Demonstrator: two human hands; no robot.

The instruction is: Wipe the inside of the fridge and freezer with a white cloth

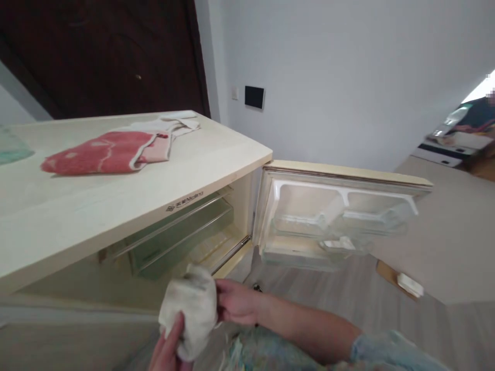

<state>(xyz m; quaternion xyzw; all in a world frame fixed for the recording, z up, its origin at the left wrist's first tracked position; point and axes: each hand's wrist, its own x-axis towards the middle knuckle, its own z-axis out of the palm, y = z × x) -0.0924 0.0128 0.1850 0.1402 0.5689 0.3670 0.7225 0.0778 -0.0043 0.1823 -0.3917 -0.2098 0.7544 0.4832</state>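
Both my hands hold a bunched white cloth (192, 308) low in the view, just in front of a small cream fridge (201, 165). My left hand (167, 349) grips the cloth from below with the thumb pressed on it. My right hand (235, 303) pinches its right side, fingers closed. The fridge door (340, 178) stands swung wide to the right, showing clear door shelves (332, 226). Inside the fridge I see glass shelves (181, 226).
On the fridge top lie a red-and-white towel (104, 152) and a folded white cloth (174, 123). A dark door (108, 51) stands behind. A black wall panel (254, 97) is on the white wall. Another person (477, 116) is at the far right. A small white object (410, 285) lies on the wooden floor.
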